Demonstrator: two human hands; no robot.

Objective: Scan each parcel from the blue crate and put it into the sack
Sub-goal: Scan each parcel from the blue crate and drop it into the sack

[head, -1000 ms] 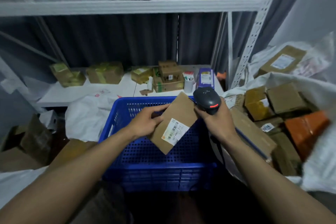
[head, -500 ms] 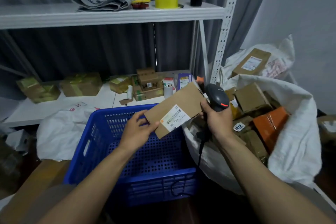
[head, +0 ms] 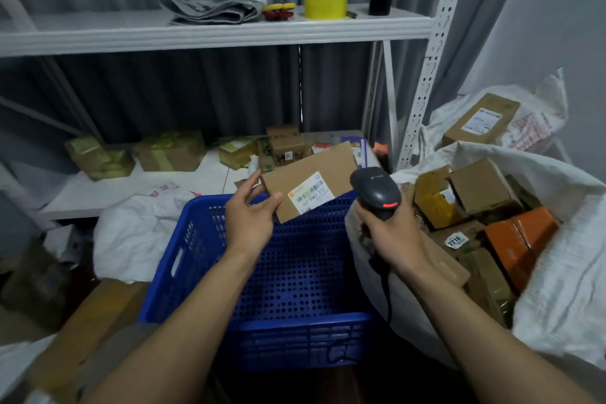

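a flat brown parcel (head: 308, 185) is pinched at its left corner by the left hand (head: 251, 221), thumb laid on the labelled face. it is held tilted above the far rim of the blue crate (head: 288, 338). a black scanner (head: 375, 190) is gripped by its handle in the right hand (head: 392, 234), just above the crate's right edge. right of the crate, the white sack (head: 564, 289) is seen open and filled with boxes. behind the crate, taped boxes (head: 170, 154) are laid on a white shelf (head: 114, 188).
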